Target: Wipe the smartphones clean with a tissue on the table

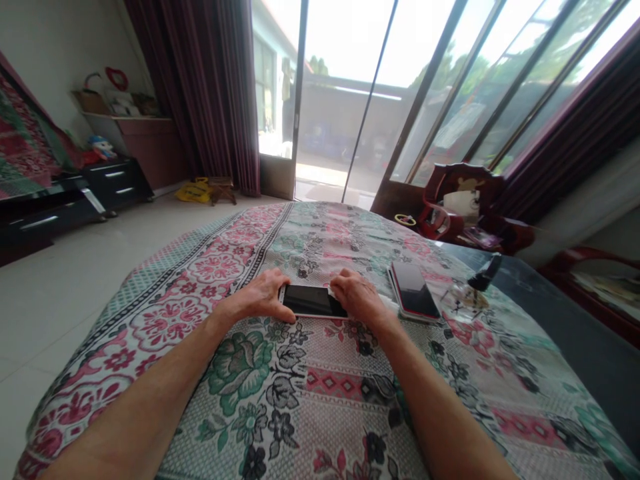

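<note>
The person's left grip (266, 295) straddles the left end of a slim rectangular phone (306, 300) with a black screen and a white rim. The thumb lies along the near edge and the fingers bend at the far edge, so this grip is parted only about as far as the phone's width and has hold of it. The right grip (356, 295) is bunched over the phone's right end, its fingers curled down toward the screen; whether they pinch anything there cannot be told.

The phone lies between the 2 grips, screen up. Its long axis runs crosswise from the left grip to the right grip, the right end slightly nearer the person. Which end is its top cannot be told. Beneath both grips spreads a woven tablecloth (280, 393) patterned in pink, green, grey and white flowers, draped over the table.

Just right of the right grip is a small white patch (389, 303) of something unclear. Beyond that lies a flat stack (415, 291) topped by a black-screened, red-edged rectangular device, its long axis pointing away from the person, with the far end leaning left. Farther right of the right grip stands a clear object with a black upper part (484, 275). Well beyond it, at the far right, is a carved reddish-brown wooden armchair (440, 217).
</note>
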{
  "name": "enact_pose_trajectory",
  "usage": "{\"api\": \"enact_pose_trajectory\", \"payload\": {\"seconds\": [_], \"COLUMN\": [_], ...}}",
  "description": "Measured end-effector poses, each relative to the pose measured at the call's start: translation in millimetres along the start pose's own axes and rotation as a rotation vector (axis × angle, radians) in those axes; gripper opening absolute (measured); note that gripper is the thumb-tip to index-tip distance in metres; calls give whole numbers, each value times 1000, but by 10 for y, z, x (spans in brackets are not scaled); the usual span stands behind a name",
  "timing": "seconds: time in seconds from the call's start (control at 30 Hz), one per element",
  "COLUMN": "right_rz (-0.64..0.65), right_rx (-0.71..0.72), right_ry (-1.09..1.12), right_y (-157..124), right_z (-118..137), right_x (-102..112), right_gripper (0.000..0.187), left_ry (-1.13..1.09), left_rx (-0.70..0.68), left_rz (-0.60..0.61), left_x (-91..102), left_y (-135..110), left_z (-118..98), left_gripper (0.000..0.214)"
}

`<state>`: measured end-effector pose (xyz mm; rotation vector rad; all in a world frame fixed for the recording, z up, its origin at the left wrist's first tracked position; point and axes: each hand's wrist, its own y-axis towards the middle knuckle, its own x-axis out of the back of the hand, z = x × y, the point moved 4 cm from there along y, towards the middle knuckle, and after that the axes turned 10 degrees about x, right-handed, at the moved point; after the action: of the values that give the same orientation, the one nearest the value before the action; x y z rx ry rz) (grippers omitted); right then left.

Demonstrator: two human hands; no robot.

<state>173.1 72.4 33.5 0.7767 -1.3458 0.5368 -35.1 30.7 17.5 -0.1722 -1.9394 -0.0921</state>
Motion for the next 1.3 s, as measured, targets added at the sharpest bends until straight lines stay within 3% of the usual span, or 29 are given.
{"api": "enact_pose_trajectory", "payload": {"seconds": [0.43,1.0,1.1,1.3], "right_rz": [5,61,75,50], "right_rx": [-95,74,83,118], "right_ry": [2,-106,-90,-46], "right_y": [-118,311,395,484], "right_z": [-144,423,500,617], "right_x": [24,-58,-95,-119], "right_gripper": [26,30,30,29], "left_ry": [17,1,-6,-59], "left_rx": [-6,-1,10,52], "left_rz": [-6,-41,-23,-12], "left_x": [7,24,2,-99], "left_y": [-11,-46,-43,-15], "left_z": [-26,-66,-55,42], "left_gripper": [57,60,72,117]}}
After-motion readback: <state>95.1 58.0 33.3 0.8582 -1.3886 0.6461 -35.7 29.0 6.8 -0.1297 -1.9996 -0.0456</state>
